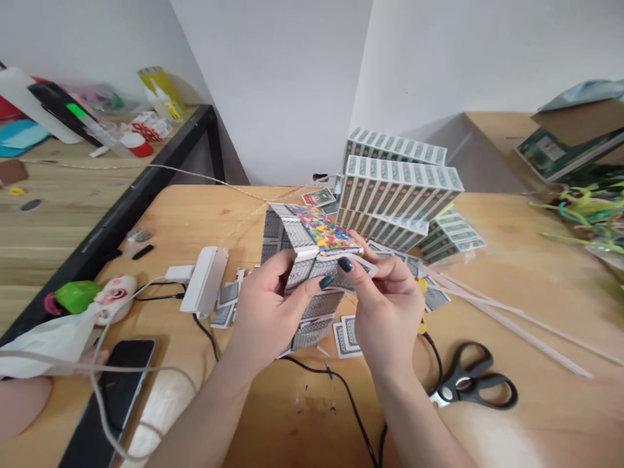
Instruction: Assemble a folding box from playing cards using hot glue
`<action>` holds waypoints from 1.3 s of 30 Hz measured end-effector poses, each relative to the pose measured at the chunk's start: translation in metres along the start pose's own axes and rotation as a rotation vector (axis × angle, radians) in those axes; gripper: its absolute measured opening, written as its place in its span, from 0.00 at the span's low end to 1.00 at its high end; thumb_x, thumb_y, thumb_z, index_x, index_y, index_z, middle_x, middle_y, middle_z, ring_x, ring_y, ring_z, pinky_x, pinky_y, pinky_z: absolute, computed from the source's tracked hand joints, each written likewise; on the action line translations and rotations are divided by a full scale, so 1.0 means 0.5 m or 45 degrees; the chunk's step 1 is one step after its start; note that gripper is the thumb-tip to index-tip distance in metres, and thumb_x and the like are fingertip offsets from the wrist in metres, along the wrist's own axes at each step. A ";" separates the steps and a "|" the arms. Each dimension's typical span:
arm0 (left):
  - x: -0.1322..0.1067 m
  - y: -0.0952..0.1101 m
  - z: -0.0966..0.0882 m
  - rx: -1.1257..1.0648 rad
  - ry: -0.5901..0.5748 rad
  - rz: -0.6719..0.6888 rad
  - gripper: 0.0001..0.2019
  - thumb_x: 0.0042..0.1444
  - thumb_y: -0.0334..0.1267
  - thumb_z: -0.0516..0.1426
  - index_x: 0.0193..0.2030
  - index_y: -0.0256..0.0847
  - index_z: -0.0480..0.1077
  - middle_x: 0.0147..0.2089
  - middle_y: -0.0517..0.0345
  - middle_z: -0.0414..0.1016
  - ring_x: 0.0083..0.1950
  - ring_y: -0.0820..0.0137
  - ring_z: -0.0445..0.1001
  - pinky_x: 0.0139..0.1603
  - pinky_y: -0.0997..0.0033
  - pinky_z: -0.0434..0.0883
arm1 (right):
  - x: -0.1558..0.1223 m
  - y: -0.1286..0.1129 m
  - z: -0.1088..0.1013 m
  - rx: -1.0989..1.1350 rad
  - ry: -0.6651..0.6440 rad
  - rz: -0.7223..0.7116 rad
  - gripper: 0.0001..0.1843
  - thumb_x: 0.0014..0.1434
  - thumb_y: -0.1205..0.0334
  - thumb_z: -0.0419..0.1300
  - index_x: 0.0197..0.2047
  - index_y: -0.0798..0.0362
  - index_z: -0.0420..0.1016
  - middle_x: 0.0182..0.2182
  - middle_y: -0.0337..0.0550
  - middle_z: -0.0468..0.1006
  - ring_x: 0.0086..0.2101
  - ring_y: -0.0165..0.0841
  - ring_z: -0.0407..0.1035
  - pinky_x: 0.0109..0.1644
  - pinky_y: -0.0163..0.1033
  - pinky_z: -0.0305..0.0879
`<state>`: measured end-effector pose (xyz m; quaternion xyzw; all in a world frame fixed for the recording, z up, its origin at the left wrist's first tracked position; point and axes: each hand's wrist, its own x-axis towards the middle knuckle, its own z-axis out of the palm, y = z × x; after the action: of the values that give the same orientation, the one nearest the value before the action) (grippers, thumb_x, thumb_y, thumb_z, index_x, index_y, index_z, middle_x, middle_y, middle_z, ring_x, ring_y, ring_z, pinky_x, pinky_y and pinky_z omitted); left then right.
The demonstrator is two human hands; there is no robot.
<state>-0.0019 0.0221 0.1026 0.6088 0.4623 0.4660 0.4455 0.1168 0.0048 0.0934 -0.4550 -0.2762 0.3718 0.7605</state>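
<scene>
Both hands hold a folded structure of playing cards (pixel 302 250) above the wooden table (pixel 526 299). The structure shows grey patterned card backs and a bright multicoloured panel (pixel 325 233) on top. My left hand (pixel 266 312) wraps its fingers round the near left side, thumb pressed on the front. My right hand (pixel 387 305) pinches the right edge just under the coloured panel, fingers closed. Loose cards (pixel 347 337) lie on the table below the hands.
Stacked green card boxes (pixel 397 185) stand behind. Black scissors (pixel 475 383) and white strips (pixel 511 318) lie at right. A white charger block (pixel 205 279), black cable (pixel 341 383), phone (pixel 114 396) and small toys (pixel 92 296) lie at left. A second cluttered table stands far left.
</scene>
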 end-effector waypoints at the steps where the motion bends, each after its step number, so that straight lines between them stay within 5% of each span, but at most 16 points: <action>1: -0.002 0.001 0.001 0.018 0.031 0.024 0.12 0.54 0.34 0.62 0.46 0.47 0.76 0.43 0.61 0.82 0.41 0.69 0.80 0.41 0.75 0.76 | -0.003 0.001 0.001 0.006 0.001 -0.009 0.16 0.49 0.70 0.67 0.22 0.51 0.62 0.39 0.43 0.83 0.50 0.42 0.73 0.49 0.45 0.73; 7: -0.017 0.009 0.004 0.094 0.165 0.179 0.11 0.54 0.32 0.62 0.43 0.51 0.78 0.41 0.68 0.82 0.40 0.74 0.80 0.41 0.80 0.75 | -0.017 -0.006 0.005 0.045 0.009 -0.071 0.16 0.50 0.71 0.66 0.22 0.51 0.62 0.41 0.42 0.83 0.48 0.42 0.75 0.48 0.46 0.74; 22: -0.013 0.012 0.014 0.248 0.205 0.308 0.07 0.52 0.32 0.63 0.38 0.46 0.78 0.34 0.68 0.82 0.32 0.76 0.78 0.32 0.82 0.73 | -0.025 0.016 -0.008 0.161 0.009 0.016 0.15 0.50 0.71 0.66 0.23 0.51 0.63 0.41 0.39 0.83 0.49 0.40 0.74 0.52 0.48 0.71; 39: -0.034 0.001 0.024 0.404 0.378 0.430 0.08 0.55 0.35 0.61 0.42 0.46 0.75 0.39 0.63 0.81 0.40 0.70 0.79 0.39 0.75 0.74 | -0.023 0.006 -0.011 -0.067 -0.093 -0.172 0.16 0.51 0.71 0.65 0.24 0.48 0.61 0.41 0.41 0.83 0.48 0.42 0.75 0.45 0.45 0.75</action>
<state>0.0078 0.0040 0.0985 0.6644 0.4817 0.5397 0.1879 0.1133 -0.0064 0.0877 -0.4415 -0.3435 0.3285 0.7610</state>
